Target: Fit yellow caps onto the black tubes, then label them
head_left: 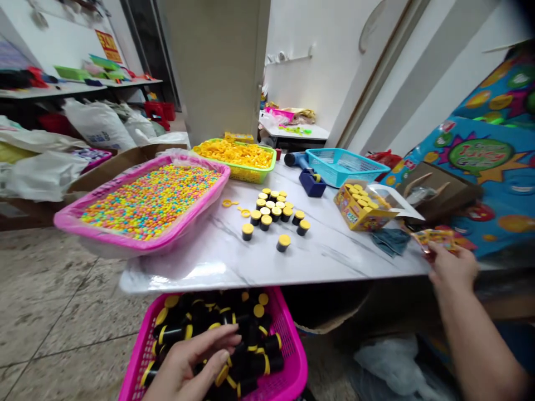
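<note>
My left hand (pixel 194 356) reaches over a pink basket (pixel 290 340) below the table edge, thumb and fingers apart with nothing between them. Black canisters with yellow lids (pixel 173 334) lie jumbled in the basket beneath it. At the table's right edge, my right hand (pixel 455 267) pinches a red and yellow printed packet (pixel 438 239); its exact kind is unclear. More black canisters with yellow caps (pixel 284 243) stand upright on the table in a loose cluster. To their right, an opened printed display box (pixel 355 217) holds rows of yellow-topped canisters.
A pink tray of small coloured candy balls (pixel 154 200) stands at the left, by a green basket of yellow plastic parts (pixel 246 174). A blue basket (pixel 334 178), a dark blue block (pixel 312 185) and a dark cloth (pixel 390 241) are on the table. Printed blue packaging (pixel 493 161) rises at right.
</note>
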The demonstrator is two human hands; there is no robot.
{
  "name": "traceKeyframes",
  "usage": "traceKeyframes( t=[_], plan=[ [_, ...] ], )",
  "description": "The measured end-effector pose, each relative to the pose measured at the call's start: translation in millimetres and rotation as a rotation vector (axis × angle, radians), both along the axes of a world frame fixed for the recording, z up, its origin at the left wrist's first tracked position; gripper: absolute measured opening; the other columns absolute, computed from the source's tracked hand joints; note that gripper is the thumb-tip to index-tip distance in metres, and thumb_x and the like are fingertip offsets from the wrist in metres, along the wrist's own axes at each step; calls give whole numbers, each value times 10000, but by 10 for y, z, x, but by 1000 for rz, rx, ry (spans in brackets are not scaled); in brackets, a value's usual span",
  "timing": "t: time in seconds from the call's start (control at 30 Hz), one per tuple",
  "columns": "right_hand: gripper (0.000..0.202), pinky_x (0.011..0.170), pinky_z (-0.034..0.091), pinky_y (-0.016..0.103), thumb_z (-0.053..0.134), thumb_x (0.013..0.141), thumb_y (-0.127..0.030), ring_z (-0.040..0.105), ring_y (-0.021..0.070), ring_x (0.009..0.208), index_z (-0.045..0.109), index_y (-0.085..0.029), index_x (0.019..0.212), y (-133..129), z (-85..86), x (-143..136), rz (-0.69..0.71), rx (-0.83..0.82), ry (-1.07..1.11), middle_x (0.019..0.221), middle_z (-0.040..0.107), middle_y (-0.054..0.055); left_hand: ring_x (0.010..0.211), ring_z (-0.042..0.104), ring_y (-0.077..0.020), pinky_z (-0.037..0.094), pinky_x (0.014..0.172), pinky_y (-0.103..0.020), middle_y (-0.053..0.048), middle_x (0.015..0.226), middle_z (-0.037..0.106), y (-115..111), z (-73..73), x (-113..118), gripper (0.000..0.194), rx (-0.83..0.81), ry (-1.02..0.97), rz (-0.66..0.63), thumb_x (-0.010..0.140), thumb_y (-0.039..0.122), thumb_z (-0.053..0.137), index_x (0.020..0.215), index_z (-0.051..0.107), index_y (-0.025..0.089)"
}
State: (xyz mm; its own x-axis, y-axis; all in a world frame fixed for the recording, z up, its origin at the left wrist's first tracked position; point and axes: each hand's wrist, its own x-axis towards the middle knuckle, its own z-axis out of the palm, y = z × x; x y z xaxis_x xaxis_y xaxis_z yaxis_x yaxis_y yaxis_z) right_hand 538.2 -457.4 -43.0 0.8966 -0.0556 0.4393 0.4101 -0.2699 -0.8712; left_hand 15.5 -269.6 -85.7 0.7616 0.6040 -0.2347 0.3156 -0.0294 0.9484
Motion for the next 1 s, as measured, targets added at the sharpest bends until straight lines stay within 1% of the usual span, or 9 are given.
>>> traceKeyframes(
  t=[0.17, 0.27, 0.37, 0.5, 0.6, 0.7, 0.8, 0.9, 1.0],
  plan=[
    [443, 549, 513, 316, 851, 608, -422, 633, 179, 577, 661, -152, 903, 481, -267, -1343, 591, -44, 334, 723, 678, 64, 994, 704, -215, 579, 876, -304, -91, 1083, 745, 67, 71, 226, 345, 61, -7, 50, 902, 394, 560, 1159, 688, 202],
    [365, 538, 492, 248, 777, 730, -425, 644, 159, 650, 649, -170, 958, 921, -255, -2156, 1140, -135, 567, 832, 716, 58, 840, 710, -184, 587, 659, -243, -109, 1078, 732, 177, 194, 557, 405, 130, -114, 144, 874, 369, 586, 1219, 637, 163],
    [294, 510, 450, 202, 727, 801, -416, 593, 103, 596, 615, -174, 926, 1224, -164, -2597, 1395, -145, 658, 780, 680, 9, 598, 640, -122, 467, 428, -185, -89, 1013, 724, 293, 281, 858, 454, 140, -170, 185, 809, 350, 646, 1216, 626, 149],
    [302, 433, 378, 158, 730, 819, -363, 512, 55, 524, 604, -176, 1020, 1319, -159, -2623, 1508, -136, 736, 750, 633, -23, 397, 485, -80, 356, 364, -181, 8, 616, 645, 417, 258, 1058, 222, 130, -120, 156, 823, 334, 607, 872, 711, 145],
    [351, 509, 462, 173, 770, 786, -317, 577, 74, 610, 604, -171, 1058, 1278, -232, -2539, 1511, -101, 774, 847, 666, 5, 461, 541, -97, 412, 434, -184, 14, 594, 643, 454, 200, 1113, 162, 186, -112, 177, 796, 294, 629, 784, 713, 156],
    [333, 514, 486, 177, 773, 781, -318, 602, 79, 601, 610, -163, 1027, 1259, -289, -2550, 1448, -52, 792, 822, 682, 10, 599, 632, -126, 485, 513, -190, -11, 758, 712, 449, 157, 1124, 199, 178, -149, 117, 792, 311, 646, 906, 735, 174],
    [370, 532, 516, 187, 796, 749, -333, 629, 87, 601, 602, -172, 1020, 1315, -315, -2638, 1319, 40, 783, 809, 693, 6, 505, 611, -108, 473, 427, -200, -34, 897, 720, 441, 110, 1084, 348, 50, -186, 106, 805, 354, 642, 1101, 674, 173],
    [436, 568, 557, 217, 834, 686, -362, 665, 113, 640, 590, -182, 999, 1426, -329, -2743, 1229, 100, 778, 827, 696, 3, 476, 608, -101, 475, 409, -206, -55, 946, 714, 486, 62, 1027, 350, -18, -227, 138, 799, 341, 653, 1097, 651, 158],
    [474, 591, 582, 249, 848, 656, -379, 675, 123, 638, 569, -195, 991, 1555, -327, -2821, 1192, 119, 763, 830, 699, -3, 522, 627, -110, 505, 457, -212, -59, 949, 720, 613, 67, 1004, 376, 30, -232, 193, 760, 255, 675, 1124, 646, 166]
  ],
)
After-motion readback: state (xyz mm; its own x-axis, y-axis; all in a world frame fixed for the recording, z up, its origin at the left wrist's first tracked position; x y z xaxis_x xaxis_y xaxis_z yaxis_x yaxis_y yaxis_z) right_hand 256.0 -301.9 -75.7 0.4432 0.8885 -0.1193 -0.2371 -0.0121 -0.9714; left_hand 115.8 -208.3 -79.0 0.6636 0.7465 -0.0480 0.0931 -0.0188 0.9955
